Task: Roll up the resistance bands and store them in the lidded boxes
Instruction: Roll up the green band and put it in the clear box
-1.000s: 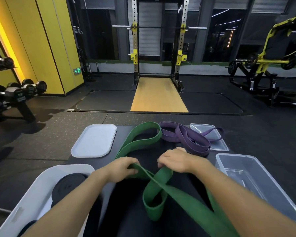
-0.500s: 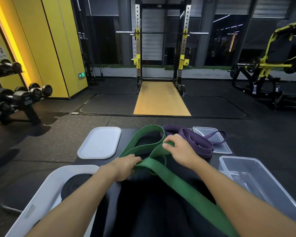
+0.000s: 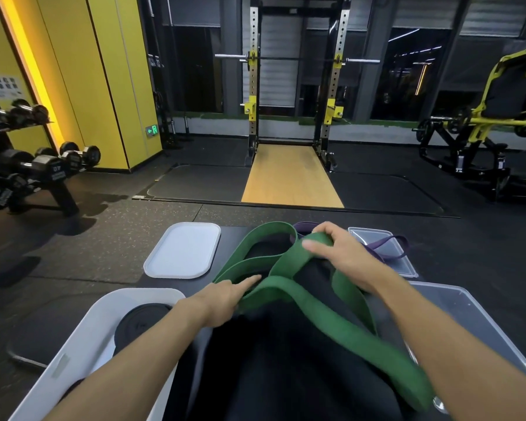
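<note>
Our right hand [image 3: 337, 256] grips a fold of the green band [image 3: 304, 302] above the counter [image 3: 255, 375], and our left hand [image 3: 222, 302] pinches it nearer us. We judge the layers need flattening and untwisting first, then a tight, even roll.
</note>
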`<state>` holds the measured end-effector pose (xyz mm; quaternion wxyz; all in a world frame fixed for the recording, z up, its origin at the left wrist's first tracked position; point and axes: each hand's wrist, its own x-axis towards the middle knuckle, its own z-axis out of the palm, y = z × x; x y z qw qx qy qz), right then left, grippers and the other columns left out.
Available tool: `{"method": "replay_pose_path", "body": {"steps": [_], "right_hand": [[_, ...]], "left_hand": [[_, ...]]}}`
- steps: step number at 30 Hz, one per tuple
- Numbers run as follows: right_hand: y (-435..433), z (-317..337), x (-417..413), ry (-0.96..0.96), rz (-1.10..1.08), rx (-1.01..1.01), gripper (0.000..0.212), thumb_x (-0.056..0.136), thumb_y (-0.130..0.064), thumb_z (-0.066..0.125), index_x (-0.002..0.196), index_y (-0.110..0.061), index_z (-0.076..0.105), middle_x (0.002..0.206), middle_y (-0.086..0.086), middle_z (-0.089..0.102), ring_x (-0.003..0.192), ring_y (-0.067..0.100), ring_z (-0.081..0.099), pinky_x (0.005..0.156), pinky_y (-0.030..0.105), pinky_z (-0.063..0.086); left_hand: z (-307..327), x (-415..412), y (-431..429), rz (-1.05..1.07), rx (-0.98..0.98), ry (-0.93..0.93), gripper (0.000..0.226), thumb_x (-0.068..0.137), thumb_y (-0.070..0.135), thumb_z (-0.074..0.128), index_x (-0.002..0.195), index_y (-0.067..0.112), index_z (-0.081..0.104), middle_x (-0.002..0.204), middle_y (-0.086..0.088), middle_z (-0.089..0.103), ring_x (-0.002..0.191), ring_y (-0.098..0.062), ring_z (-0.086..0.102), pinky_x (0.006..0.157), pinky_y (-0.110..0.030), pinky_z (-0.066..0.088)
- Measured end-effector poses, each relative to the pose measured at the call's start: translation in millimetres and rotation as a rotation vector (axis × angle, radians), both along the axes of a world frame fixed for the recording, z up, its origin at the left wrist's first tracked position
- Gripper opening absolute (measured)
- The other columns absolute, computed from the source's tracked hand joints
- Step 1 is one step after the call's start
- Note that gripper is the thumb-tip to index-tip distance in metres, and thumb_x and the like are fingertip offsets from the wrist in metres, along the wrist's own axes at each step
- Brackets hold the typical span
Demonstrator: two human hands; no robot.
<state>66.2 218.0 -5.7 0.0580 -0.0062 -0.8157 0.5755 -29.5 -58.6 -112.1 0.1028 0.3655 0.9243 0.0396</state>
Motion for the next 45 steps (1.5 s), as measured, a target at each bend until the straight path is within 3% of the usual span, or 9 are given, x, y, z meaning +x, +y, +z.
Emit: {"method": "replay_pose_path", "body": {"steps": [3,6,10,13,19,28,33,37,45], "right_hand": [[7.3,16.6,5.3,-0.112,0.196,0.580,0.030,0.084,-0.013,0.080,0.094,-0.029,0.057,0.093,-0.006,0.059,0.082,0.014,0.060,0.073,0.028,0.049],[2.1,15.1,-0.9,0.232,-0.002,1.136,0.034,0.087,-0.014,0.070,0.087,-0.030,0.040,0.096,-0.008,0.042,0.092,0.021,0.051,0.069,0.041,0.048],[7.3,10.8,-4.5,0.612,-0.469,1.219,0.027,0.078,-0.003,0.072,0.088,-0.016,0.052,0.086,0.003,0.050,0.077,0.029,0.049,0.061,0.037,0.037],[14.6,16.0,-5.3,0.559,-0.465,1.345,0.023,0.072,-0.001,0.074,0.081,-0.015,0.058,0.084,0.005,0.055,0.077,0.030,0.051,0.078,0.041,0.044],[8.2,17.2,5.3,0.029,0.021,0.874,0.042,0.080,0.001,0.052,0.101,-0.032,0.039,0.094,-0.007,0.066,0.087,0.027,0.059,0.075,0.040,0.046],[-24.8,67.8,37.1,-0.671,0.589,1.138,0.061,0.072,-0.066,0.083,0.121,-0.034,0.064,0.124,-0.007,0.050,0.113,0.015,0.055,0.090,0.029,0.047],[-46.3,43.2,52.6,-0.822,0.658,1.333,0.067,0.079,-0.079,0.066,0.110,-0.020,0.076,0.111,-0.007,0.067,0.109,0.019,0.061,0.092,0.031,0.047],[-54.6,10.1,54.6,-0.959,0.594,1.346,0.077,0.077,-0.079,0.068,0.097,-0.005,0.070,0.075,0.009,0.067,0.071,0.028,0.065,0.081,0.039,0.058],[-66.3,-53.0,43.6,-0.654,0.339,1.041,0.060,0.085,-0.063,0.071,0.122,-0.017,0.058,0.117,0.005,0.067,0.100,0.027,0.069,0.081,0.036,0.057]], "left_hand": [[3.1,5.3,4.2,-0.025,-0.086,0.004,0.061,0.097,0.018,0.051,0.151,0.036,0.030,0.118,-0.013,0.059,0.112,-0.033,0.055,0.096,-0.044,0.045],[5.9,11.8,7.3,-0.045,-0.058,-0.023,0.040,0.093,0.013,0.048,0.129,0.031,0.042,0.107,-0.008,0.061,0.102,-0.029,0.053,0.088,-0.044,0.044],[8.4,11.5,6.8,-0.044,-0.099,-0.020,0.039,0.094,0.009,0.048,0.129,0.025,0.043,0.108,-0.007,0.058,0.107,-0.031,0.052,0.090,-0.043,0.042],[6.9,17.3,9.9,-0.072,-0.211,0.024,0.053,0.090,0.001,0.043,0.138,0.025,0.044,0.129,-0.005,0.056,0.120,-0.029,0.049,0.099,-0.043,0.037],[7.2,18.3,13.7,-0.068,-0.226,0.026,0.056,0.090,-0.001,0.041,0.138,0.026,0.044,0.133,-0.004,0.054,0.123,-0.028,0.047,0.102,-0.044,0.034],[11.0,18.7,12.0,-0.077,-0.251,-0.002,0.057,0.089,-0.002,0.042,0.140,0.025,0.042,0.135,-0.004,0.051,0.126,-0.027,0.045,0.097,-0.041,0.033],[9.9,19.8,11.8,-0.070,-0.242,-0.027,0.053,0.090,0.000,0.042,0.137,0.024,0.043,0.132,-0.005,0.049,0.124,-0.027,0.044,0.096,-0.039,0.031],[11.4,14.1,10.4,-0.054,-0.235,-0.073,0.038,0.097,0.014,0.047,0.134,0.024,0.047,0.130,-0.006,0.046,0.127,-0.028,0.043,0.104,-0.041,0.036],[13.2,15.8,18.8,-0.011,-0.292,-0.075,0.039,0.091,0.033,0.053,0.130,0.027,0.050,0.129,-0.005,0.046,0.127,-0.027,0.045,0.103,-0.043,0.034]]}}
